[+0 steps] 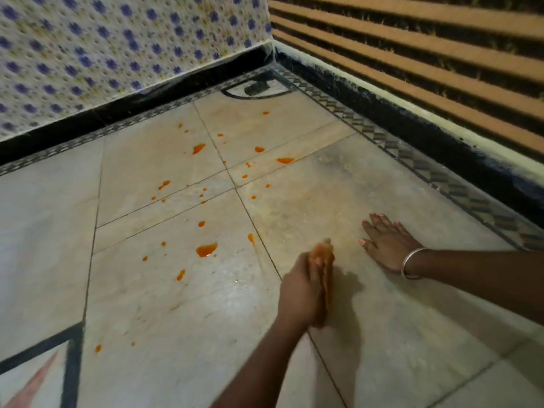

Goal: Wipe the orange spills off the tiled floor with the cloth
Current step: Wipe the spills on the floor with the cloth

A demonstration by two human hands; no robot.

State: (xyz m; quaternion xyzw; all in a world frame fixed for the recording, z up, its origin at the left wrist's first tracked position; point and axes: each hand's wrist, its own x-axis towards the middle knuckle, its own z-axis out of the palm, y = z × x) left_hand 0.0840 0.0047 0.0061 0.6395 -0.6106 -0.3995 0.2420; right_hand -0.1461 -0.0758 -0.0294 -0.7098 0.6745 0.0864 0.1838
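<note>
The left grip [303, 290] was closed round the cloth [326, 279], an orange-stained wad held low over the tiled floor [397, 348]. Blur prevented confirming contact with the tile. The right grip [388, 245] lay open, palm flat on the floor just right of the cloth, fingers spread, with a metal bangle [410, 265] at the wrist. Orange spills [206, 249] were scattered left of and beyond the cloth, the largest pool nearest it and smaller drops reaching toward the corner.

One left hand [300, 293], one right hand [388, 245], one cloth [323, 253], one bracelet [410, 265] and roughly two dozen orange spills [206, 250] are counted.
</note>
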